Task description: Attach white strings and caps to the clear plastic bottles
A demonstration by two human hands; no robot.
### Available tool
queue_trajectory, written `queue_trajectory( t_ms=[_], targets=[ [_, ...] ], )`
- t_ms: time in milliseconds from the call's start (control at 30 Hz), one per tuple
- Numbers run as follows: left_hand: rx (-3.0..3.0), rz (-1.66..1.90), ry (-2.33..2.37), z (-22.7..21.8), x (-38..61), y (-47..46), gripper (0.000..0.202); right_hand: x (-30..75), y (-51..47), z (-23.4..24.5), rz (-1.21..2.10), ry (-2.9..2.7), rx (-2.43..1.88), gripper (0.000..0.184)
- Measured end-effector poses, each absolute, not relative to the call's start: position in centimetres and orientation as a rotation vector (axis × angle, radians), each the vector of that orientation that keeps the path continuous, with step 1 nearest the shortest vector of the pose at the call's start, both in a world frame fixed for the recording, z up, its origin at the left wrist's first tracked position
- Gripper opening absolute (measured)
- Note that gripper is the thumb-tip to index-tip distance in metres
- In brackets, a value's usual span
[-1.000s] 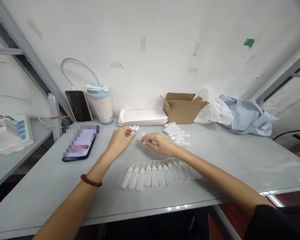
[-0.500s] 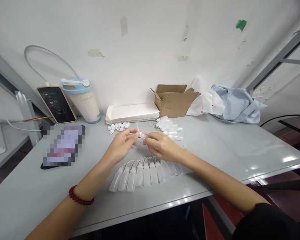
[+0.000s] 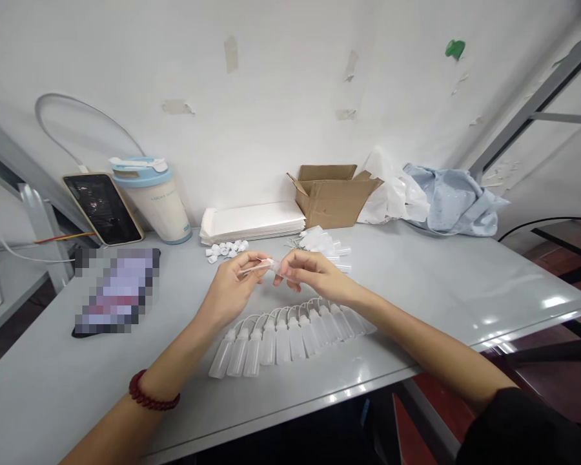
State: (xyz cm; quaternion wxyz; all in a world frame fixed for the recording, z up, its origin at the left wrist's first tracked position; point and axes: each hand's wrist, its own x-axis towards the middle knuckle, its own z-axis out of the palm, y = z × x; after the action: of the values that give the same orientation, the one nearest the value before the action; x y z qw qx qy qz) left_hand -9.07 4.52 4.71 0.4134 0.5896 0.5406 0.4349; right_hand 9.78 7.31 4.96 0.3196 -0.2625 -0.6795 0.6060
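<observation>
Between my hands, above the middle of the table, is a small translucent squeeze bottle [image 3: 275,265] with a white neck. My left hand [image 3: 235,285] is closed on its left end, where a thin clear piece runs back between the fingers. With thumb and fingertips, my right hand [image 3: 317,274] grips the other end. Fingers cover much of the bottle. Nearer me lies a row of similar bottles [image 3: 283,343] with curved thin tubes on their caps. Beyond my hands are loose white caps [image 3: 226,249] and a pile of clear bottles [image 3: 318,241].
Along the wall stand a tumbler [image 3: 159,206], a phone [image 3: 104,208] on a cable, a stack of white paper sleeves [image 3: 254,219], an open cardboard box [image 3: 336,203], a white plastic bag [image 3: 392,194] and a blue cloth bag [image 3: 450,200]. A blurred-out device [image 3: 119,287] lies left.
The thin clear piece, upright before, now points left along my left fingers. My right hand has turned a little and its fingers have shifted on the bottle. The view has moved slightly.
</observation>
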Motion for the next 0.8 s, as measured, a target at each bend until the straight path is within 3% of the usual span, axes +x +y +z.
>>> queue_trajectory(
  t_ms=[167,367,667,800],
  targets=[
    [1.527,1.092,1.316,5.2,-8.9,4.5,0.028,10.0,8.1,4.3,2.099,-1.319,-0.707,0.007],
    [1.521,1.079,1.329,5.6,-9.0,4.4,0.028,10.3,8.6,4.3,2.268,-1.176,-0.763,0.011],
    [1.462,0.865,1.266,5.8,-8.9,4.2,0.028,10.5,7.9,5.5,1.897,-1.645,-0.903,0.019],
    [1.353,0.905,1.246,5.7,-8.8,4.1,0.027,10.4,7.7,5.3,1.426,-1.940,-0.990,0.033]
  ],
)
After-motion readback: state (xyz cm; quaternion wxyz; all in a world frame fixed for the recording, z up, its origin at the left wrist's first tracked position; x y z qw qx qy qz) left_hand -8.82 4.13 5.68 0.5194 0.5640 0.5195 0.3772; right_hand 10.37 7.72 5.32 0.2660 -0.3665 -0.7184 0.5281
